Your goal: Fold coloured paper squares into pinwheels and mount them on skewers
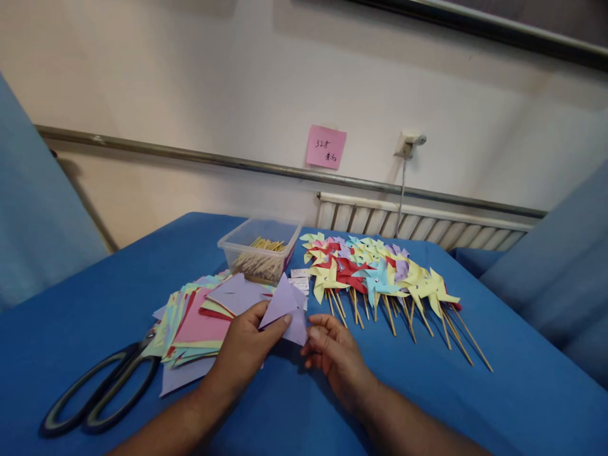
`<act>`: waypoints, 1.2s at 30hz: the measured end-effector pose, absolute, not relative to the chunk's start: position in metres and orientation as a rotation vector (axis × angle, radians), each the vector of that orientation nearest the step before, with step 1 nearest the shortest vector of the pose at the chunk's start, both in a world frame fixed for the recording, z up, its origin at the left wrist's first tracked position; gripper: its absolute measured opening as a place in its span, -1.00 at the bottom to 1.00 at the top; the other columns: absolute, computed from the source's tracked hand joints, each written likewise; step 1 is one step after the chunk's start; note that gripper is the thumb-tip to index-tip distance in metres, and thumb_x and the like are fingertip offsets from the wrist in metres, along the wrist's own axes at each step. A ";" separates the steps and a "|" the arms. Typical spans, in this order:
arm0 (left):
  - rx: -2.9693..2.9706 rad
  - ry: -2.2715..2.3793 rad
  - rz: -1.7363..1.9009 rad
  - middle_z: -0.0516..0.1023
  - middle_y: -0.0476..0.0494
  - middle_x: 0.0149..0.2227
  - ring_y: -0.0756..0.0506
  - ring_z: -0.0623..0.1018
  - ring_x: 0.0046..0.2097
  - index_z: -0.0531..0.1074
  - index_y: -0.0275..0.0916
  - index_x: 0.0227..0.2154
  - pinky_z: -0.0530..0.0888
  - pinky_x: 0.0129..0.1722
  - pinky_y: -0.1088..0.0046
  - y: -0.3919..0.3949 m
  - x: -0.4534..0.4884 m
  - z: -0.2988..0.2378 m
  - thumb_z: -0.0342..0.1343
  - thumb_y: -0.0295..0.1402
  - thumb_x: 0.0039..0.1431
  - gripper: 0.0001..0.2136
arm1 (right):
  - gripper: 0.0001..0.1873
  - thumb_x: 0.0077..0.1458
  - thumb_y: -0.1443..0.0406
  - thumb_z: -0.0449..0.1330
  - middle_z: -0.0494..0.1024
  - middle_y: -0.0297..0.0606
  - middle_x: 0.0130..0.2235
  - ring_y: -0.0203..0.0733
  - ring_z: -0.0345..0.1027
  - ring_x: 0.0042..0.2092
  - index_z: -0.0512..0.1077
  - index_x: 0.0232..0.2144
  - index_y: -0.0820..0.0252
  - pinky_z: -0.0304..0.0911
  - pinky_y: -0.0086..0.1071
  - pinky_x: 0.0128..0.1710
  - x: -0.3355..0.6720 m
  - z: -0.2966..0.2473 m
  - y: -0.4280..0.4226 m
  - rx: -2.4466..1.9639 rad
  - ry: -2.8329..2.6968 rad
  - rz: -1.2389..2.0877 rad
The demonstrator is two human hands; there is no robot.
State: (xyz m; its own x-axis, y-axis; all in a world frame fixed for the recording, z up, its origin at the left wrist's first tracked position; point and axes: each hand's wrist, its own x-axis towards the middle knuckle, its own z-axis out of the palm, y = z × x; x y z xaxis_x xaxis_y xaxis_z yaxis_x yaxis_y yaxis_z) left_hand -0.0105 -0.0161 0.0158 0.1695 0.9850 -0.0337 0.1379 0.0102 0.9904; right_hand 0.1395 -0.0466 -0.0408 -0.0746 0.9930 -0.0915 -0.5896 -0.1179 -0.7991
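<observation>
My left hand [251, 345] is closed on a partly folded purple paper pinwheel [287, 304], its thumb lying across the paper. Close by the paper's right edge, my right hand [335, 354] has its fingers curled together; anything between the fingertips is too small or hidden to make out. Left of the paper lies a loose stack of coloured paper squares [204, 320], with cut slits showing on the purple top sheet. Large dark-handled scissors [102, 396] rest beside the stack, their blades hidden near the papers.
Behind the stack, a clear plastic box [260, 250] holds many short sticks. Small white printed cards [299, 278] lie near it. Finished pinwheels on sticks [377, 275] are spread at the right on the blue tablecloth [441, 399]. A radiator [370, 218] stands behind the table.
</observation>
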 end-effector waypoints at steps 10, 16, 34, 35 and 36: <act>1.628 1.274 0.973 0.56 -0.05 -0.44 -0.14 0.51 -0.34 0.47 -0.23 -0.42 0.41 -0.34 0.41 -0.025 -0.005 0.017 0.16 -0.25 -0.06 -0.83 | -0.64 -0.18 0.23 0.35 0.43 -0.38 -0.49 -0.34 0.33 -0.53 0.34 -0.32 0.22 0.20 -0.48 -0.55 0.136 -0.051 -0.045 -0.833 -0.794 1.476; 1.652 1.273 0.967 0.52 -0.05 -0.47 -0.15 0.51 -0.34 0.46 -0.22 -0.48 0.41 -0.34 0.41 -0.024 -0.006 0.015 0.16 -0.25 -0.08 -0.86 | -0.76 -0.16 0.33 0.28 0.45 -0.38 -0.51 -0.37 0.31 -0.55 0.34 -0.37 0.21 0.18 -0.51 -0.56 0.136 -0.047 -0.046 -0.840 -0.897 1.455; 1.636 1.244 0.931 0.51 -0.01 -0.48 -0.12 0.51 -0.36 0.43 -0.22 -0.47 0.40 -0.36 0.43 -0.026 -0.002 0.014 0.13 -0.27 -0.04 -0.87 | -0.84 -0.17 0.35 0.25 0.44 -0.41 -0.60 -0.39 0.29 -0.61 0.33 -0.49 0.22 0.17 -0.53 -0.61 0.135 -0.045 -0.045 -0.864 -0.908 1.521; 1.638 1.243 0.926 0.52 -0.01 -0.48 -0.12 0.51 -0.37 0.42 -0.22 -0.47 0.40 -0.37 0.43 -0.026 -0.003 0.013 0.13 -0.27 -0.03 -0.87 | -0.85 -0.18 0.36 0.25 0.44 -0.42 -0.60 -0.39 0.28 -0.61 0.33 -0.49 0.22 0.17 -0.53 -0.61 0.135 -0.045 -0.045 -0.863 -0.911 1.519; 1.639 1.243 0.920 0.52 -0.02 -0.48 -0.12 0.51 -0.37 0.42 -0.22 -0.48 0.40 -0.37 0.43 -0.026 -0.003 0.013 0.13 -0.26 -0.02 -0.87 | -0.85 -0.19 0.36 0.25 0.44 -0.42 -0.60 -0.39 0.28 -0.61 0.32 -0.50 0.22 0.17 -0.53 -0.61 0.135 -0.045 -0.045 -0.861 -0.913 1.517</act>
State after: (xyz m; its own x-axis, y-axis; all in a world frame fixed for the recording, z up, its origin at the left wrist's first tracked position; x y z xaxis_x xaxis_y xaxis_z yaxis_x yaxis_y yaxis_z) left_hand -0.0028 -0.0256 0.0130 0.2323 0.9710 0.0565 0.3375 -0.1350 0.9316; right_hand 0.1350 -0.0453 -0.0452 -0.1217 0.9918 -0.0400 -0.4289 -0.0889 -0.8989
